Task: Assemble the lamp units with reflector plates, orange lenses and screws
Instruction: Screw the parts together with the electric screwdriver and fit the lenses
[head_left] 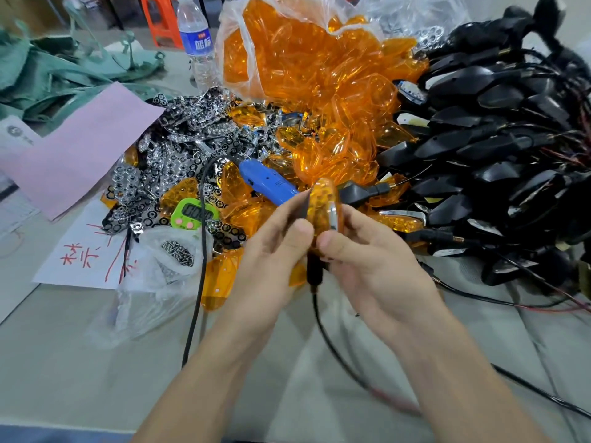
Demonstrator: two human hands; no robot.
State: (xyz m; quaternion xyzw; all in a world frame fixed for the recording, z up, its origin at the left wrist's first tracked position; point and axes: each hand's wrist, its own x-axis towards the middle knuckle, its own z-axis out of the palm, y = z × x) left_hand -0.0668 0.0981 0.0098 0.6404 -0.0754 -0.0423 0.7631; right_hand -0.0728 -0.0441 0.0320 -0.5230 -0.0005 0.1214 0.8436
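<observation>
My left hand [275,247] and right hand [367,254] both pinch one lamp unit [323,212] at table centre, pressing its orange lens home, I judge. Next it needs a screw from the bag of screws [179,251] at nine o'clock, then the blue screwdriver [268,180] at eleven.

I count two hands, my left hand [275,247] and my right hand [367,251], both holding one lamp unit [323,206]. On the desk [80,362] there is one blue screwdriver [268,182], one green timer [195,214], one water bottle [196,43], one pink sheet [80,151], one white sheet [83,260] and one bag of screws [179,254]. The orange lenses [319,75], reflector plates [179,145] and black housings [486,148] lie in heaps too many to count.
</observation>
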